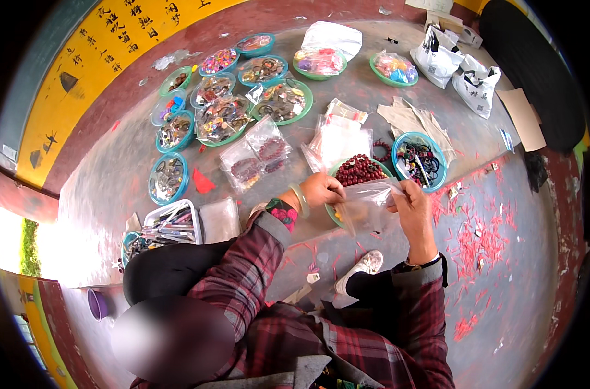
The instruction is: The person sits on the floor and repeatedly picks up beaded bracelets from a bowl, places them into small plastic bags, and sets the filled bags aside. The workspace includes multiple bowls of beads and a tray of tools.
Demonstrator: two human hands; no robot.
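A transparent plastic bag (367, 206) hangs between my hands, over the near side of a green basket (334, 216). My left hand (322, 190) pinches the bag's left upper edge. Fingers of my right hand (411, 209) are closed on its right edge. Dark red bead strings (360, 170) are heaped in the basket, partly hidden by the bag and my left hand. Behind the basket lies a dark red bead bracelet (382, 151). A stack of flat plastic bags (337, 139) rests just beyond.
A blue basket (419, 135) of dark cords and strings stands to the right. Filled bead bags (252, 155) lie left. Several baskets of trinkets (282, 100) spread behind. A white tray of pens (171, 223) sits near left. White shopping bags (435, 57) stand far right; red scraps (476, 240) litter the floor.
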